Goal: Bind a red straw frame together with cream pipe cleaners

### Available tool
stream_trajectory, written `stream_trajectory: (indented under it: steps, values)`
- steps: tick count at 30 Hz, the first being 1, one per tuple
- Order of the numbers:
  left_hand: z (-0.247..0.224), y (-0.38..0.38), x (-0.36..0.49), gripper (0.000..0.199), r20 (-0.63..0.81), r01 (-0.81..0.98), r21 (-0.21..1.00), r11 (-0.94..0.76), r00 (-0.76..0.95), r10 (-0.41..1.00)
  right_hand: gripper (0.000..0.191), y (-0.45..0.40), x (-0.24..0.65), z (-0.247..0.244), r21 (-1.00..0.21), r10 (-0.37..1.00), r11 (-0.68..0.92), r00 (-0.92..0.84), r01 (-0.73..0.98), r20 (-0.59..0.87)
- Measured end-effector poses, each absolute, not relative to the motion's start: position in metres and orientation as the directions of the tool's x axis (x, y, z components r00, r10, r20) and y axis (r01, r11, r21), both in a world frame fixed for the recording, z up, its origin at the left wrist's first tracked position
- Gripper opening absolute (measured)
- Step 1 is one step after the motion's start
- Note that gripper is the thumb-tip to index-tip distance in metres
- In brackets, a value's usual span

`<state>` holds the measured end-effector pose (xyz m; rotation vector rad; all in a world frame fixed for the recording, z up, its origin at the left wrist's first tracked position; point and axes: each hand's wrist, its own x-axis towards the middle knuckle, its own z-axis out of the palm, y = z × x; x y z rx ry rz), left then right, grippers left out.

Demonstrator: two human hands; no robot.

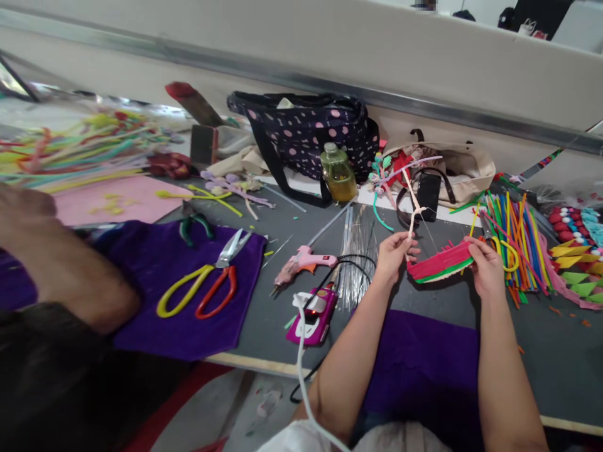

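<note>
My left hand (pixel 396 254) pinches the lower part of a pale fuzzy stem (pixel 414 204) that stands upright and branches near its top. My right hand (pixel 485 263) grips the right end of a red and green strip (pixel 440 263) with a pale lower edge. The strip's left end lies close to my left fingers; whether they touch it I cannot tell. Below both hands, a purple cloth (pixel 424 355) lies at the table's front edge. Just left of my left forearm are clear thin sticks (pixel 355 251).
Left of me are a pink glue gun (pixel 306 263), a magenta power strip (pixel 313 317) with cables, and large scissors (pixel 221 270). Another person's arm (pixel 80 270) is at far left. Behind stand a bottle (pixel 338 172) and dotted bag (pixel 311 132). Colourful stems (pixel 518 238) lie right.
</note>
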<state>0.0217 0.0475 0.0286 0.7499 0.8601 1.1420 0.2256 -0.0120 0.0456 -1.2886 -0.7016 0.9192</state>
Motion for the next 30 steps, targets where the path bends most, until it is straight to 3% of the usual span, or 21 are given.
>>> stream_trajectory:
  steps: [10, 15, 20, 30]
  values:
    - [0.032, 0.039, 0.030, 0.033, -0.213, -0.537, 0.771, 0.342, 0.289, 0.933, 0.031, -0.008, 0.223, 0.036, -0.983, 0.779, 0.055, 0.623, -0.172, -0.066]
    - [0.026, 0.040, 0.032, 0.029, -0.236, -0.627, 0.693, 0.355, 0.269, 0.934, 0.045, -0.009, 0.225, 0.037, -0.931, 0.871, -0.010, 0.455, -0.364, -0.187]
    - [0.023, 0.040, 0.033, 0.024, -0.262, -0.673, 0.647, 0.359, 0.246, 0.933, 0.030, -0.009, 0.216, 0.037, -0.876, 0.908, -0.037, 0.351, -0.481, -0.231]
    - [0.031, 0.034, 0.035, 0.021, -0.267, -0.619, 0.677, 0.399, 0.299, 0.916, 0.026, -0.007, 0.207, 0.042, -0.820, 0.816, 0.060, 0.501, -0.569, -0.288]
